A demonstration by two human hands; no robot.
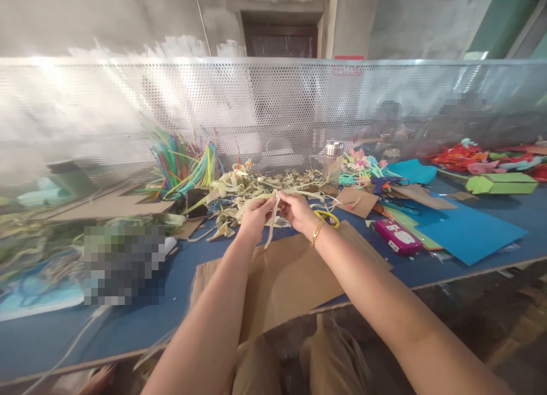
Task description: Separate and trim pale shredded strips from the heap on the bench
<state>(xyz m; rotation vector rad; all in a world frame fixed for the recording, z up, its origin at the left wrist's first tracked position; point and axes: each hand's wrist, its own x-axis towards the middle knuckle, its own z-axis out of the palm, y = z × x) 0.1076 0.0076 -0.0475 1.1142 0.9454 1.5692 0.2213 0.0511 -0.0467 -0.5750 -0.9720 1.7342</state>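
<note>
Both hands meet over the blue table, fingers pinched together at the top of a pale, thin strip (272, 227). My left hand (257, 214) grips it from one side, while my right hand (298, 211), with a gold bracelet at the wrist, closes on it from the other. The strip's lower end hangs down between them; its material is too blurred to tell. Below the hands lies a brown cardboard sheet (294, 272). Just beyond them spreads a heap of pale, dry-looking strips (228, 192). A yellow loop (329, 218), perhaps a scissors handle, shows beside my right wrist.
A perforated metal screen (205, 98) rises behind the table. Coloured stems (183, 161) stand at back left. A lidded bottle (333, 162) is at the back. To the right are a magenta box (397, 237), blue sheets (468, 229) and red pieces (459, 155).
</note>
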